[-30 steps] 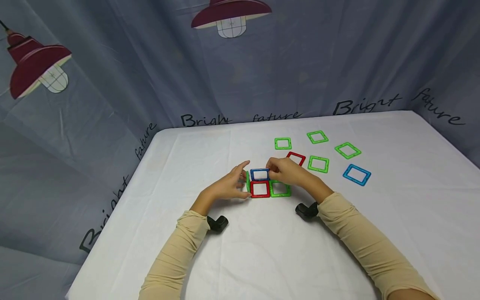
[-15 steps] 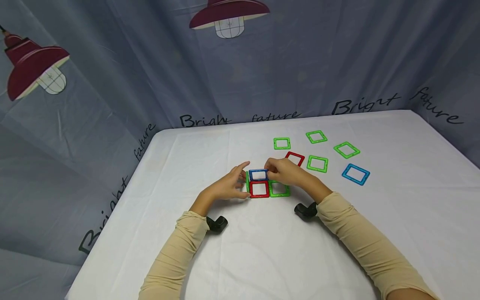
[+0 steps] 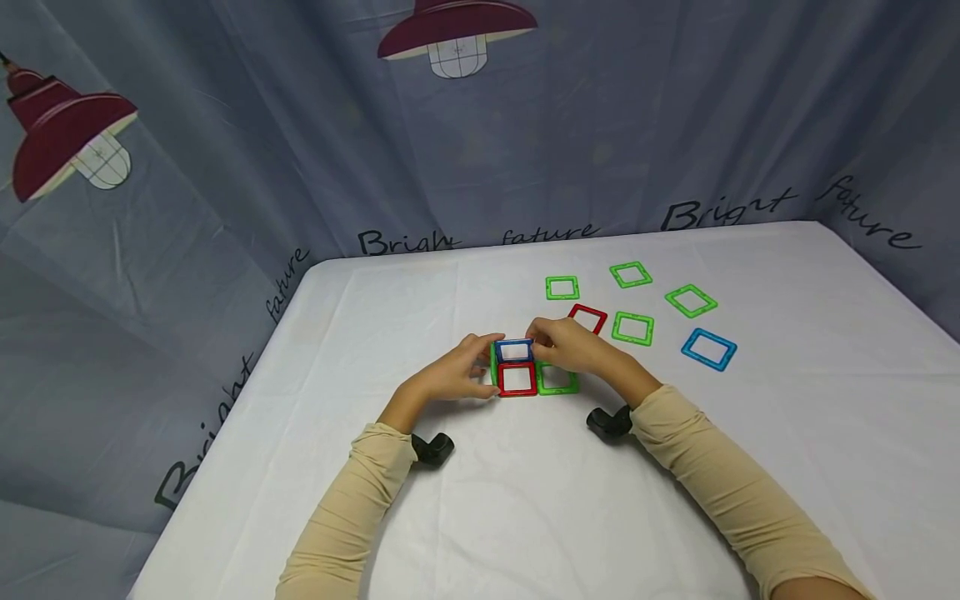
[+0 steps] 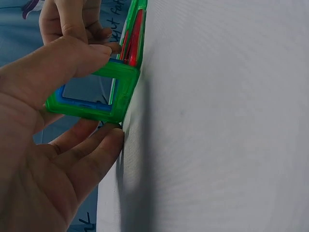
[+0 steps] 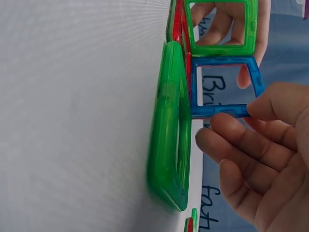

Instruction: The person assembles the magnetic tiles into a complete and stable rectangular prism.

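Note:
A red square magnetic tile [image 3: 517,393] lies flat, with a green tile [image 3: 557,392] flat against its right side. On its left edge stands another green tile [image 4: 128,92], which my left hand [image 3: 450,371] holds between thumb and fingers at opposite edges. Along the red tile's far edge a blue tile [image 5: 194,82] stands up, meeting the upright green one at the corner. My right hand [image 3: 573,342] pinches the blue tile's right edge between thumb and forefinger, the other fingers loosely bent below in the right wrist view.
Behind and to the right lie loose tiles: a red one [image 3: 588,308] partly behind my right hand, a blue one [image 3: 708,362] and several green ones, such as the green tile [image 3: 633,342] beside the red. Black wrist devices [image 3: 432,450] hang under both sleeves.
My left forefinger has come down from its raised position to the far top corner, where the upright green and blue tiles meet. My right hand keeps its pinch on the blue tile.

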The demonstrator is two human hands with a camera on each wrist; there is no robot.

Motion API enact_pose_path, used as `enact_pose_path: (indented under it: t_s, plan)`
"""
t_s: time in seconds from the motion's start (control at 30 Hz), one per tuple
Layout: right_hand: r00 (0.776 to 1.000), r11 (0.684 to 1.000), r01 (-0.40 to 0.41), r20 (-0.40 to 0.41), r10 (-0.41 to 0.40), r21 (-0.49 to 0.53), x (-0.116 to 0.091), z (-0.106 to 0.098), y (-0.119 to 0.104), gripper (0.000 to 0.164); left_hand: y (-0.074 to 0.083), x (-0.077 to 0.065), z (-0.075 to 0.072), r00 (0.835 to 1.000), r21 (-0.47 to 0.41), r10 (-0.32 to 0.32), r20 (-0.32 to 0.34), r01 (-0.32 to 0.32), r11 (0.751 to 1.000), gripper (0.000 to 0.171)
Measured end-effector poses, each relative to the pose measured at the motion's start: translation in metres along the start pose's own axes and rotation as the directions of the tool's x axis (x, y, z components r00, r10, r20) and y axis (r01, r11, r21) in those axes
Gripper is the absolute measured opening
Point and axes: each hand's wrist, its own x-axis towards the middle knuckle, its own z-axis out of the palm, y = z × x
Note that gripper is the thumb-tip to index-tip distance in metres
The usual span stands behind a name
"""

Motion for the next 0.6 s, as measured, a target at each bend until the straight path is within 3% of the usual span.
enact_pose_path:
  t_s: [0.6]
  plan:
    - [0.999, 0.999, 0.036, 0.008, -0.036, 0.004, -0.0027, -0.0020, 0.0015, 0.019, 0.0006, -0.0005, -0.0010, 1.000, -0.015, 0.019, 0.001, -0.019, 1.000, 0.085]
